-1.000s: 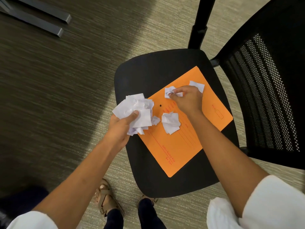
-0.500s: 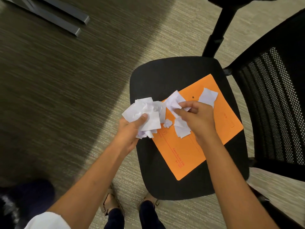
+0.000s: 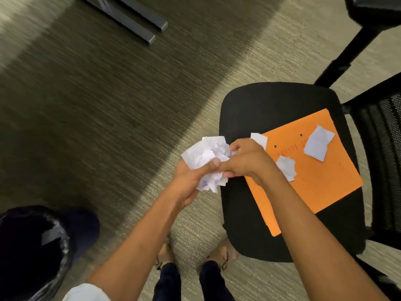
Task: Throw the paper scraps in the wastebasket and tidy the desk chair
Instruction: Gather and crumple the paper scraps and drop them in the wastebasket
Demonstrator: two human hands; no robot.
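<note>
I am gripping a wad [image 3: 207,158] of scraps in my left hand [image 3: 191,181], fingers curled round it, just off the chair [image 3: 256,109] seat's edge. My right hand [image 3: 249,161] is pinching at the wad, fingers bent onto the paper. Three scraps [image 3: 318,143] are lying on the orange folder [image 3: 325,183] on the seat. The bin [image 3: 32,246] is sitting on the floor, well apart to my left.
</note>
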